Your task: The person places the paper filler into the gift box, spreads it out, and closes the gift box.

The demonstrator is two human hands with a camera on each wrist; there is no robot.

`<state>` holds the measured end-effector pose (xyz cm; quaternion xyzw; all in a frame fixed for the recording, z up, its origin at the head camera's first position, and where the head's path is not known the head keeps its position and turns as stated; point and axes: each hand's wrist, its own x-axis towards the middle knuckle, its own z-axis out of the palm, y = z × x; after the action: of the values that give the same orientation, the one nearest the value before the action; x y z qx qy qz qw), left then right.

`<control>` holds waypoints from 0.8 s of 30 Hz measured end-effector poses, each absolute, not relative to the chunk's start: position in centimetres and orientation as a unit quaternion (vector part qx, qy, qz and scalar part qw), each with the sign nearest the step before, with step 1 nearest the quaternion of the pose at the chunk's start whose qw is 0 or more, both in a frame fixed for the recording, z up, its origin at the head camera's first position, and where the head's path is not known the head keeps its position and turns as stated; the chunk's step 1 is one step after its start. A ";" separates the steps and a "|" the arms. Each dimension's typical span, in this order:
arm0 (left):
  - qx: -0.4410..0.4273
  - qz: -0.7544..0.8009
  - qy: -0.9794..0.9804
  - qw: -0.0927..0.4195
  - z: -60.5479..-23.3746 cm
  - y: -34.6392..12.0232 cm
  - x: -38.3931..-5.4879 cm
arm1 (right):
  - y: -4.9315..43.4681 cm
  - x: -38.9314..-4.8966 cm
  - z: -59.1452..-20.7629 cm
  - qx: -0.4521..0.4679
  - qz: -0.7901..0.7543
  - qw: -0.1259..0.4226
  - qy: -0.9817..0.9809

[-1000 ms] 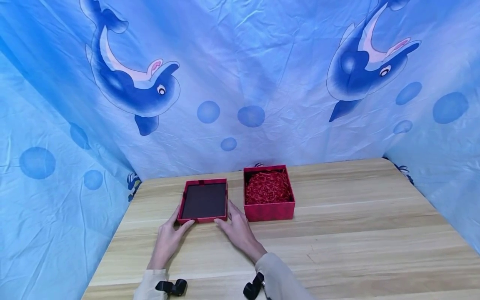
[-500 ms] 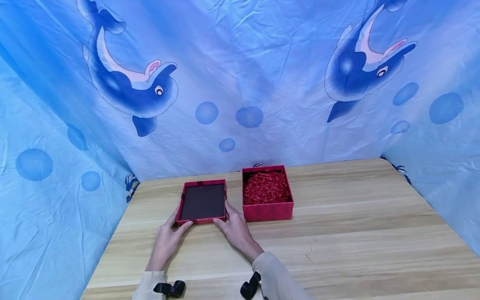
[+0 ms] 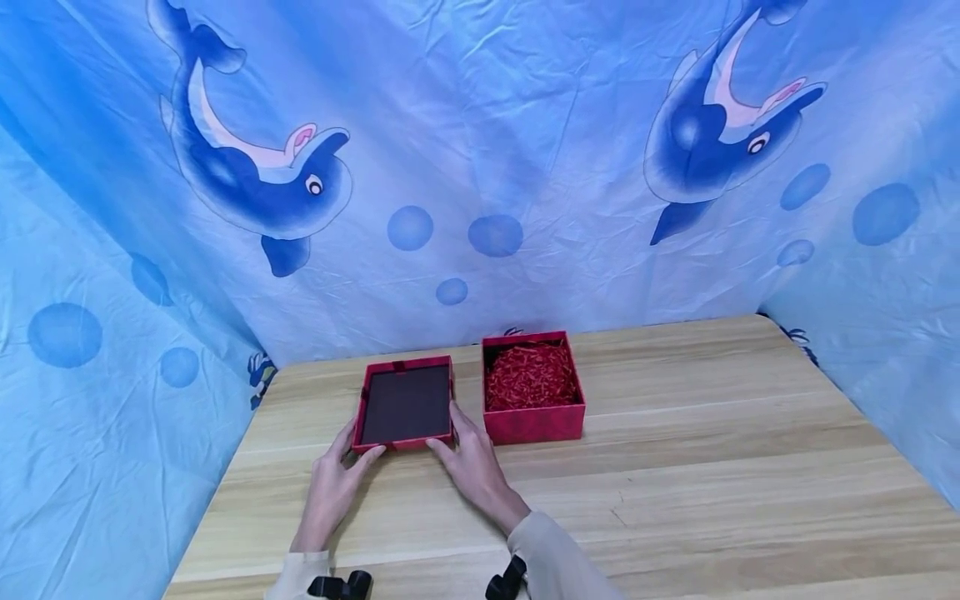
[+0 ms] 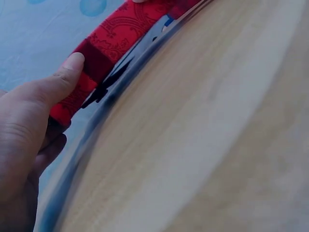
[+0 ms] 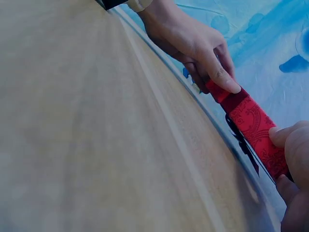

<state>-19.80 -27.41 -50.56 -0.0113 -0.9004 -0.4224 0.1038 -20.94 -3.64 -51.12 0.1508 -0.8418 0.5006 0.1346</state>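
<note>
A shallow red box lid [image 3: 407, 407] lies with its dark inside facing up, both hands on its near corners. My left hand [image 3: 327, 493] grips the near left corner, its thumb against the front side. At the near right corner my right hand [image 3: 477, 473] holds it the same way. In the left wrist view the lid [image 4: 123, 34] shows a patterned red side crossed by a maroon ribbon. Dark ribbon ends [image 5: 241, 140] stick out beneath it in the right wrist view. I cannot tell whether the lid touches the table.
Right of the lid stands a deep red box [image 3: 534, 425] without a cover, filled with red shredded paper [image 3: 531, 375]. The wooden table [image 3: 712, 467] ends at a blue dolphin-print cloth [image 3: 555, 150] behind, with more blue cloth at both sides.
The head view has shifted slightly. Against the box, the lid has come a little nearer to me and to the right. Both hands keep their hold on it.
</note>
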 end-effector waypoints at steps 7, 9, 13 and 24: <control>-0.010 -0.429 -0.895 0.125 -50.0 -26.7 -19.2 | -3.2 -20.4 -50.5 0.169 0.514 0.157 -0.826; -0.008 -0.430 -0.893 0.134 -49.8 -26.6 -19.1 | -3.0 -20.3 -50.3 0.173 0.515 0.161 -0.824; -0.002 -0.432 -0.889 0.153 -49.5 -26.4 -18.7 | -2.8 -20.1 -49.7 0.179 0.520 0.158 -0.820; -0.008 -0.431 -0.882 0.193 -48.3 -25.9 -18.2 | -2.2 -19.3 -47.5 0.183 0.509 0.170 -0.824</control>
<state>-18.18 -25.88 -48.34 -0.0079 -0.8816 -0.4307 0.1927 -19.29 -2.18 -47.52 0.1828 -0.8238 0.5089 0.1698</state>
